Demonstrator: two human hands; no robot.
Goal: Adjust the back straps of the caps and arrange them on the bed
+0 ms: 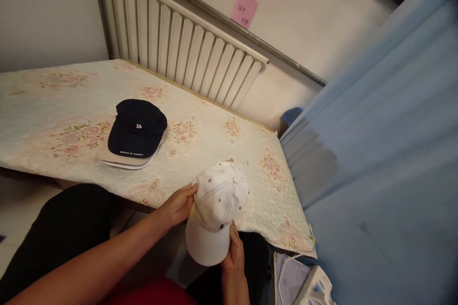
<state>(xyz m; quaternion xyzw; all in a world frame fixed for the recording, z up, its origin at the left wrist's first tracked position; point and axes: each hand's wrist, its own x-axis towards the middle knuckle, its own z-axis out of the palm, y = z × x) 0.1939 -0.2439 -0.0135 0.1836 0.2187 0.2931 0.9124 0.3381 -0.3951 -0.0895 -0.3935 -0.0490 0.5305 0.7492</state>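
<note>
A white cap (216, 209) with small dark eyelets is held over the near edge of the table (43, 105), its brim pointing toward me. My left hand (178, 206) grips the cap's left side, fingers curled onto the crown. My right hand (234, 250) pinches the brim's right edge from below. Farther left on the table lies a dark navy cap (138, 126) with small white lettering, stacked on top of a beige and a white cap (123, 161).
The table carries a pale floral quilted cover. A white radiator (179, 43) stands behind it, with a pink sticky note (244, 9) on the wall. A blue curtain (386, 152) fills the right side. A white appliance (315, 288) sits at the bottom right.
</note>
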